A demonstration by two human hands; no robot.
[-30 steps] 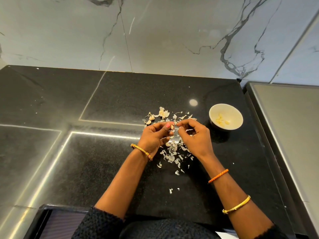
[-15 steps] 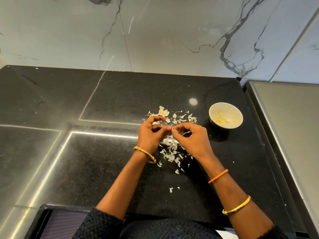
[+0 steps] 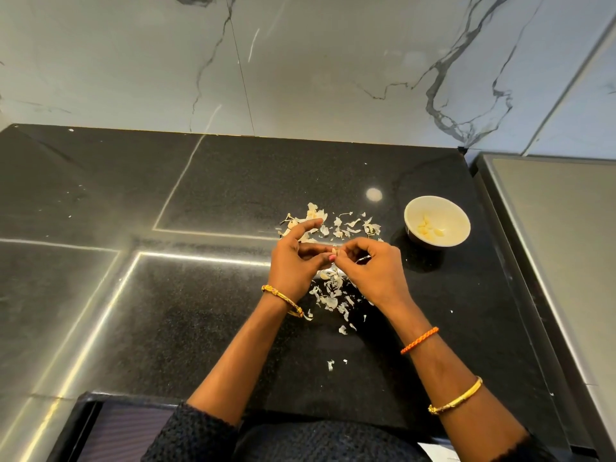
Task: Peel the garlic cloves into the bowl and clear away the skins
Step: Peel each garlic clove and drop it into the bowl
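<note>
My left hand [image 3: 295, 261] and my right hand [image 3: 375, 271] meet above the black counter [image 3: 200, 328]. Between their fingertips sits a small pale garlic clove [image 3: 334, 251], pinched from both sides. A thin strip of skin sticks out by my right thumb. Loose garlic skins [image 3: 333, 295] lie scattered under and beyond the hands. A few unpeeled cloves [image 3: 313, 215] rest at the far edge of the pile. To the right stands a white bowl [image 3: 456, 215] with several peeled cloves [image 3: 430, 230] inside.
A marble wall [image 3: 300, 61] rises behind the counter. A grey steel surface [image 3: 560, 245] adjoins the counter on the right. Small skin flakes [image 3: 330, 364] lie nearer to me. A dark drawer edge [image 3: 86, 425] shows at lower left.
Both hands have kept working on the clove in place. My left index finger has lifted and stretched out over the skins. The bowl has not moved.
</note>
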